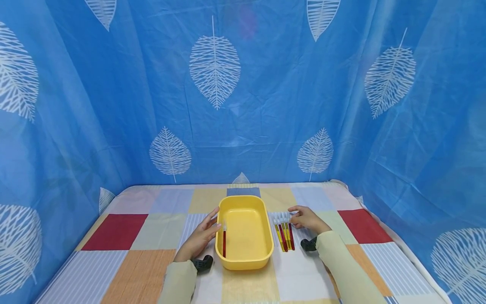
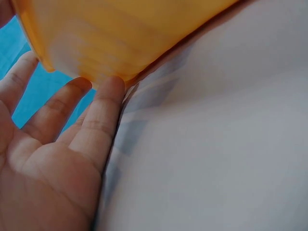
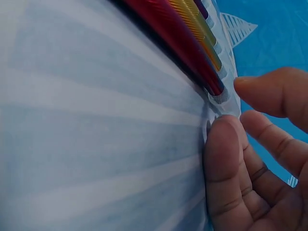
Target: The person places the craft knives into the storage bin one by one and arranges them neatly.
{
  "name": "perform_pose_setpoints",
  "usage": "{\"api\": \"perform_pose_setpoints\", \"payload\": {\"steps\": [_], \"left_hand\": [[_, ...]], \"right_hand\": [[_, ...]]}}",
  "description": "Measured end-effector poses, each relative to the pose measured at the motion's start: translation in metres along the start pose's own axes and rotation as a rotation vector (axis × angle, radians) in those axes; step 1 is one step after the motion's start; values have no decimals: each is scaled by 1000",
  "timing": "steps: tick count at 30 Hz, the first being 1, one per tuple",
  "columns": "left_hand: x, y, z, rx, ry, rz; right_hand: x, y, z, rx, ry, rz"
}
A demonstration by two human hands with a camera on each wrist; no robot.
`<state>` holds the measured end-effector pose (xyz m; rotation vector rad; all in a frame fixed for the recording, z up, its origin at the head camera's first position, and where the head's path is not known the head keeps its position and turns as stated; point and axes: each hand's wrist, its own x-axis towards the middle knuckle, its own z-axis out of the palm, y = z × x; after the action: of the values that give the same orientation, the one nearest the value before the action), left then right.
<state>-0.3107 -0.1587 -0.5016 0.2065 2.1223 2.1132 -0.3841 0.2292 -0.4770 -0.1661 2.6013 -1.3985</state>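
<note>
- the slim utensils [image 1: 287,236], with red or gold handles and clear ends, lie side by side on the table, just right of the tray; their handles point toward the person, and what the clear ends are for is hard to tell.
- they look light and stiff, the shiny handles perhaps a little slippery, the clear ends likely the more fragile part; a pinch at mid-handle seems the safest hold, though the close row leaves little room for fingertips.
- the right hand [image 1: 307,219] is at the clear ends, thumb and fingers apart with nothing gripped; whether a fingertip touches an end cannot be told.
- one red-handled piece [image 1: 224,244] lies inside the tray along its left wall, clear end pointing away from the person.
- the yellow tray [image 1: 247,265] seems light, smooth plastic, best steadied by its rim or side.
- the left hand [image 1: 201,238] rests its extended fingers against the tray's outer left side, not wrapped around it.
- under both, the table [image 1: 140,274] wears a patchwork cloth; behind hangs a blue curtain [image 1: 258,105] with white leaves.
</note>
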Motion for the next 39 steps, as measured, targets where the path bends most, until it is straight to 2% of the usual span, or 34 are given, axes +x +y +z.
{"api": "perform_pose_setpoints", "payload": {"steps": [7, 10, 15, 22, 30, 39], "left_hand": [[0, 0, -2, 3, -2, 0], [0, 0, -2, 9, -1, 0], [1, 2, -2, 10, -7, 6], [1, 1, -1, -19, -27, 21], [1, 2, 0, -17, -28, 19], [-1, 0, -1, -10, -31, 17]], "right_hand": [[7, -1, 1, -30, -23, 58], [9, -2, 0, -39, -35, 56], [10, -4, 0, -27, -41, 45], [9, -3, -1, 13, -15, 81], [4, -1, -6, 65, -38, 47], [1, 3, -3, 115, 16, 37]]}}
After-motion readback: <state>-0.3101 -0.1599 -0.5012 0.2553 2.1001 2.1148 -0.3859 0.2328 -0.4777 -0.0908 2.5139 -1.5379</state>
